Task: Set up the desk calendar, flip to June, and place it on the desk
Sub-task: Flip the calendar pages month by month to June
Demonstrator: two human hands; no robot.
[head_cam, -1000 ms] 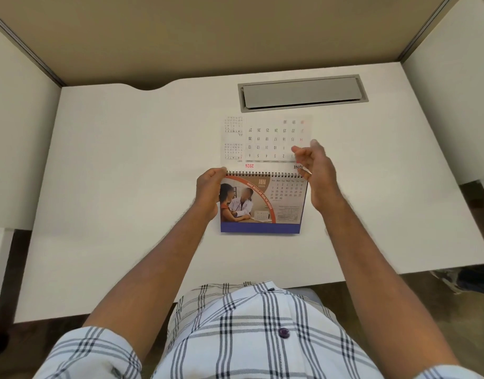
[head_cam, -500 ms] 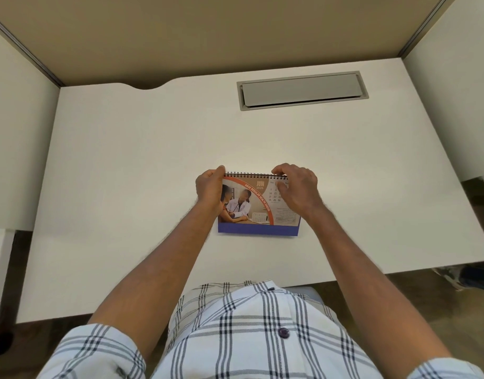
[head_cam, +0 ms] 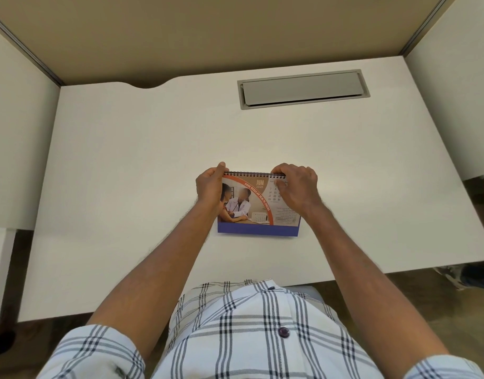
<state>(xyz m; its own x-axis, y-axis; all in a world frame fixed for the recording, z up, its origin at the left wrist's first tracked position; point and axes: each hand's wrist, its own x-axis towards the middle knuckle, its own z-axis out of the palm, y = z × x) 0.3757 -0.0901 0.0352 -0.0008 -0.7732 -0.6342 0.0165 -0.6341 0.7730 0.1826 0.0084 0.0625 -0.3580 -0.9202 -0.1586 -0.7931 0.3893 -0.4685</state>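
The spiral-bound desk calendar (head_cam: 256,212) stands on the white desk (head_cam: 126,187) in front of me, its blue base on the surface and its face tilted toward me. The page that shows reads JUN, with a photo on the left and a date grid on the right. My left hand (head_cam: 210,187) grips the calendar's upper left corner at the spiral. My right hand (head_cam: 295,188) is curled over the upper right corner, its fingers on the spiral and over part of the date grid.
A grey cable-tray lid (head_cam: 303,88) is set into the desk at the back right. Beige partition walls (head_cam: 235,31) close the desk at the back and both sides. The desk's near edge runs just above my checked shirt (head_cam: 249,332).
A second ago my right hand held a page raised above the spiral; that page has gone over the back. Both hands now rest on the top corners, and the June face shows.
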